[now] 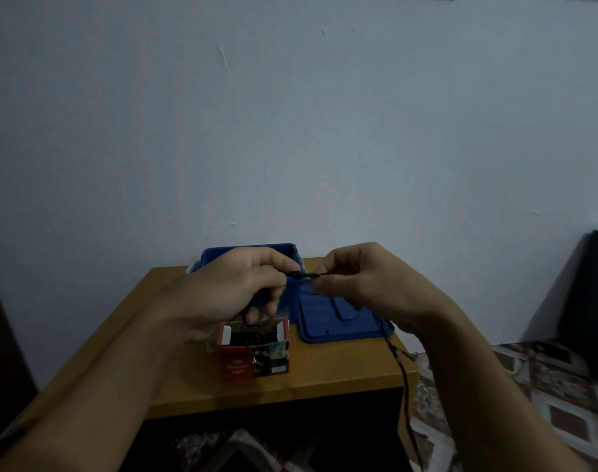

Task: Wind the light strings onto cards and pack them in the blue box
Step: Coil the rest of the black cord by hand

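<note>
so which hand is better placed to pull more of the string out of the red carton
Left, probably. The left hand hangs right above the open red carton, and the light string runs down from it into the carton. The right hand pinches the string over the blue lid, further off.

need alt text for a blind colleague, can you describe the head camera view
The left hand and right hand pinch a dark light string between them above a wooden table. Behind them stands an open blue box, its lid flat on the table beside it, and an opened red carton sits in front.
</note>
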`<move>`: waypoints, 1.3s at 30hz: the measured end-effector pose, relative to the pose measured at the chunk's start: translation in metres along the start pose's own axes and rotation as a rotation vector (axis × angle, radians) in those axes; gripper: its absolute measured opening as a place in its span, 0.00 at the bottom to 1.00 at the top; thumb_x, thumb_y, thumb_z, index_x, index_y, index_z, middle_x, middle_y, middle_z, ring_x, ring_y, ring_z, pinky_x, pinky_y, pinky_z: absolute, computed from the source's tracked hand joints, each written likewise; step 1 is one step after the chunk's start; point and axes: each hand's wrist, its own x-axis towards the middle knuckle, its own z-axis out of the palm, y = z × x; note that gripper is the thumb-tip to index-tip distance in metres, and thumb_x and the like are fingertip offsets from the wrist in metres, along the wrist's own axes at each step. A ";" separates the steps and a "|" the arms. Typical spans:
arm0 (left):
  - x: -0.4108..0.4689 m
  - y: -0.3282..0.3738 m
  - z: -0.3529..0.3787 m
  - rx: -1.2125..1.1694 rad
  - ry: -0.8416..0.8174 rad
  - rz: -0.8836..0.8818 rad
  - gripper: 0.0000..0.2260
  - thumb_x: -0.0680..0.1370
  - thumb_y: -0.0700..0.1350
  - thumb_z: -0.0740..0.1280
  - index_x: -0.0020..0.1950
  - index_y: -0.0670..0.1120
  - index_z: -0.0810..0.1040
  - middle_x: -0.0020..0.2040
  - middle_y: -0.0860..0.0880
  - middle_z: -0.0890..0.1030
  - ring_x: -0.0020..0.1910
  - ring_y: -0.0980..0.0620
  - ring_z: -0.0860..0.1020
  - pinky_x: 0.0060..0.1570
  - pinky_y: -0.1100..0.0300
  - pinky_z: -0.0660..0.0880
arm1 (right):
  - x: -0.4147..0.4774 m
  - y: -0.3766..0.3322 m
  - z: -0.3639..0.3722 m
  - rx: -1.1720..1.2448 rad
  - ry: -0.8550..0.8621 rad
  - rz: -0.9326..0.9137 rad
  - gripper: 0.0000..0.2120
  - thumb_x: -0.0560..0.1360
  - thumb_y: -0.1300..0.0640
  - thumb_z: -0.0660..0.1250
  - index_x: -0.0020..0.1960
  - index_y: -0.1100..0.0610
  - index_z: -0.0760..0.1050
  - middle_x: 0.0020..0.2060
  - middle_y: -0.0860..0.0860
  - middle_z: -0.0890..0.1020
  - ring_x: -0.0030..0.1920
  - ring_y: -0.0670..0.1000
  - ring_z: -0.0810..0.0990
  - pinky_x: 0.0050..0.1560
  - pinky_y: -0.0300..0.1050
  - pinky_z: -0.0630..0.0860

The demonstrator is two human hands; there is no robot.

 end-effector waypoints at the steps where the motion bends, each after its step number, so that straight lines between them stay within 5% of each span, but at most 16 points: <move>1: 0.000 0.000 -0.001 0.031 0.004 -0.001 0.08 0.82 0.37 0.61 0.57 0.42 0.78 0.34 0.44 0.77 0.24 0.56 0.74 0.22 0.64 0.67 | 0.000 0.000 0.000 -0.026 -0.003 0.004 0.04 0.77 0.57 0.72 0.45 0.57 0.81 0.26 0.43 0.77 0.30 0.50 0.70 0.32 0.45 0.66; 4: 0.002 -0.002 -0.002 0.127 0.008 -0.020 0.06 0.81 0.40 0.64 0.55 0.41 0.80 0.39 0.44 0.83 0.28 0.57 0.79 0.23 0.63 0.71 | -0.001 0.002 0.001 -0.060 0.031 -0.010 0.04 0.78 0.60 0.70 0.45 0.58 0.79 0.25 0.42 0.75 0.23 0.39 0.68 0.26 0.32 0.65; 7: 0.004 -0.005 0.000 0.149 0.038 -0.032 0.06 0.81 0.42 0.65 0.51 0.42 0.82 0.44 0.45 0.85 0.36 0.56 0.82 0.29 0.63 0.76 | -0.001 0.001 0.003 -0.128 0.072 -0.052 0.04 0.79 0.56 0.69 0.46 0.56 0.80 0.32 0.46 0.78 0.25 0.38 0.70 0.28 0.29 0.66; 14: 0.005 -0.009 -0.003 0.028 0.088 -0.040 0.07 0.81 0.42 0.66 0.51 0.40 0.82 0.36 0.46 0.80 0.32 0.52 0.79 0.32 0.62 0.77 | 0.002 0.007 0.006 0.035 0.099 -0.114 0.05 0.81 0.58 0.66 0.49 0.57 0.79 0.37 0.51 0.85 0.41 0.54 0.84 0.47 0.48 0.81; 17: 0.006 -0.011 -0.002 0.018 0.100 -0.033 0.07 0.81 0.43 0.66 0.51 0.41 0.82 0.36 0.47 0.80 0.30 0.54 0.77 0.27 0.66 0.73 | 0.002 0.007 0.009 0.150 0.081 -0.106 0.07 0.83 0.59 0.62 0.51 0.60 0.77 0.29 0.50 0.78 0.29 0.51 0.79 0.36 0.46 0.79; 19: 0.006 -0.012 -0.002 0.039 0.100 -0.038 0.08 0.81 0.45 0.66 0.51 0.42 0.82 0.36 0.48 0.80 0.27 0.56 0.74 0.25 0.67 0.70 | 0.001 0.006 0.010 0.242 0.055 -0.088 0.09 0.84 0.58 0.60 0.52 0.62 0.76 0.26 0.48 0.71 0.23 0.47 0.68 0.25 0.42 0.69; 22: 0.009 -0.015 -0.006 0.024 0.084 -0.051 0.10 0.80 0.47 0.67 0.50 0.41 0.82 0.37 0.47 0.80 0.27 0.56 0.70 0.27 0.66 0.68 | -0.001 0.002 0.007 0.330 0.021 -0.056 0.12 0.84 0.55 0.60 0.52 0.63 0.77 0.26 0.49 0.66 0.22 0.46 0.59 0.22 0.38 0.59; 26: 0.010 -0.018 -0.011 -0.001 0.026 -0.116 0.20 0.78 0.56 0.67 0.50 0.39 0.83 0.35 0.47 0.78 0.25 0.55 0.67 0.27 0.65 0.64 | -0.003 0.001 0.003 0.232 0.059 -0.039 0.13 0.82 0.54 0.64 0.53 0.64 0.79 0.23 0.44 0.70 0.22 0.45 0.61 0.22 0.39 0.59; 29: 0.009 -0.019 -0.012 0.050 -0.036 -0.191 0.23 0.78 0.61 0.64 0.47 0.40 0.83 0.30 0.48 0.75 0.23 0.55 0.63 0.26 0.63 0.59 | -0.004 -0.001 0.002 0.117 0.030 -0.082 0.09 0.81 0.58 0.66 0.53 0.64 0.80 0.23 0.40 0.76 0.22 0.40 0.71 0.24 0.30 0.66; 33: 0.011 -0.021 -0.010 0.082 -0.103 -0.256 0.24 0.77 0.65 0.61 0.37 0.45 0.77 0.26 0.50 0.68 0.22 0.55 0.59 0.25 0.61 0.55 | -0.001 0.000 0.007 -0.121 0.140 -0.173 0.06 0.81 0.57 0.66 0.49 0.56 0.81 0.35 0.41 0.81 0.34 0.36 0.77 0.37 0.30 0.72; 39: 0.012 -0.025 0.001 -0.152 -0.298 -0.269 0.27 0.73 0.71 0.59 0.30 0.48 0.65 0.26 0.50 0.59 0.23 0.55 0.53 0.24 0.61 0.49 | 0.007 -0.003 0.009 0.044 0.344 -0.259 0.07 0.82 0.57 0.65 0.48 0.57 0.78 0.26 0.38 0.75 0.25 0.40 0.70 0.26 0.29 0.64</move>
